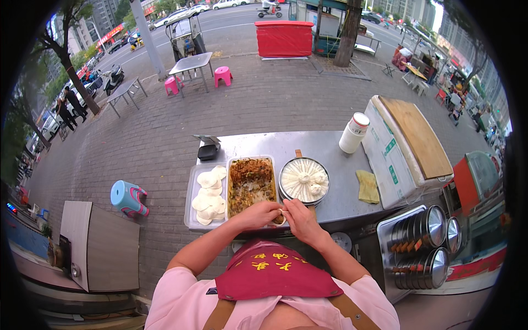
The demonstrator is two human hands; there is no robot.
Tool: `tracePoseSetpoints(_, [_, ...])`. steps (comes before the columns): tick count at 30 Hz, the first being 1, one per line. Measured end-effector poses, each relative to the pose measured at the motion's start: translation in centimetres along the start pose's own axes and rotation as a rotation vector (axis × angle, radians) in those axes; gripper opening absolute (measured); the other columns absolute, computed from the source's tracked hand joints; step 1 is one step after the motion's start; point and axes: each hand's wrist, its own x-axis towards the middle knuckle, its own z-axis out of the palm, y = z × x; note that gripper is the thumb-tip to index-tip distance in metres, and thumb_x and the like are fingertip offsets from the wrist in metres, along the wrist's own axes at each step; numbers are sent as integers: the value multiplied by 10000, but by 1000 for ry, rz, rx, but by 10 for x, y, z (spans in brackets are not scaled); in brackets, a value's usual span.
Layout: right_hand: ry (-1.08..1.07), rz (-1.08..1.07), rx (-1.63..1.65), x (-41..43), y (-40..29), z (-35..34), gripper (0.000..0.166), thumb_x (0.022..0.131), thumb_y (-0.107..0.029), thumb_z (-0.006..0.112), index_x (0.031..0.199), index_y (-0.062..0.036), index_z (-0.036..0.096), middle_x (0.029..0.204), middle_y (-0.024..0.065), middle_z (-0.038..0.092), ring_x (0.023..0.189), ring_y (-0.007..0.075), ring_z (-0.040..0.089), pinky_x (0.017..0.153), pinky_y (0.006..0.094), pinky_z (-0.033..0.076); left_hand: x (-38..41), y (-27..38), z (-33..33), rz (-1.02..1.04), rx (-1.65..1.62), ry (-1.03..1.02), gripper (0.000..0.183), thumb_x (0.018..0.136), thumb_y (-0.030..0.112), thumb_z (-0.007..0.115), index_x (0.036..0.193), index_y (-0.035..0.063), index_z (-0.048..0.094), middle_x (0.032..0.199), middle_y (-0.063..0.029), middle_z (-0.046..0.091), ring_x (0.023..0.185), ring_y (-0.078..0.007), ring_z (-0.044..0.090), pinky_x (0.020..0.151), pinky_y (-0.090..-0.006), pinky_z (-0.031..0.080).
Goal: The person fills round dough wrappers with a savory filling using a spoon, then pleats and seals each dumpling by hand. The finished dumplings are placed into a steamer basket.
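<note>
Between my two hands is a dough wrapper with filling (pixel 279 219), its brown filling still showing at the near side. My left hand (pixel 260 213) holds its left edge and my right hand (pixel 300 218) pinches the upper right edge. Beyond my left hand lies a tub of chopped filling (pixel 251 181), scooped lower in the middle. Round dough wrappers (pixel 210 202) overlap in a clear plastic tray (pixel 191 206) farther left. Just past my right hand stands a round steamer (pixel 281 190) with a white pleated liner (pixel 303 167) and a few shaped buns (pixel 315 189) on it.
On the steel table (pixel 330 206) are a stack of white cups (pixel 354 133), a yellow cloth (pixel 367 187) and a small black box (pixel 208 152). A foam box (pixel 392 152) with a wooden board on top stands right. Stacked steamers (pixel 420 247) sit lower right. A blue stool (pixel 127 198) stands left.
</note>
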Motion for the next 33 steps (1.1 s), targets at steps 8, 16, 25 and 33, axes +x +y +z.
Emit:
tracePoseSetpoints(8, [105, -6, -46, -6, -3, -3, 340, 955, 27, 620, 1287, 69, 560, 1041, 210, 584, 921, 389, 610, 780, 437, 520, 5, 20, 2, -55, -8, 33, 304, 1067, 225, 527, 1172, -10, 689, 934, -145, 740, 805, -224, 744, 743, -394, 590])
tracePoseSetpoints(16, [253, 232, 115, -12, 11, 6, 274, 949, -25, 668, 1211, 48, 631, 928, 147, 619, 801, 283, 635, 712, 390, 517, 17, 15, 4, -255, -471, 144, 348, 1061, 300, 578, 1307, 64, 647, 1193, -81, 699, 1074, -193, 697, 820, -390, 603])
tracePoseSetpoints(25, [357, 373, 351, -3, 19, 30, 371, 956, 7, 679, 1314, 69, 601, 1030, 103, 629, 818, 135, 638, 727, 283, 548, 26, -3, 56, -57, -1354, 371, 295, 1098, 326, 524, 1247, 85, 607, 1249, -92, 648, 1157, -222, 644, 1040, -472, 547])
tracePoseSetpoints(33, [306, 243, 225, 4, 10, 30, 454, 936, 37, 655, 1379, 64, 558, 1080, 137, 636, 787, 182, 670, 673, 304, 574, 16, -1, 57, -102, -1108, 451, 275, 1105, 269, 508, 1286, 83, 599, 1200, -44, 651, 1070, -137, 655, 945, -342, 583])
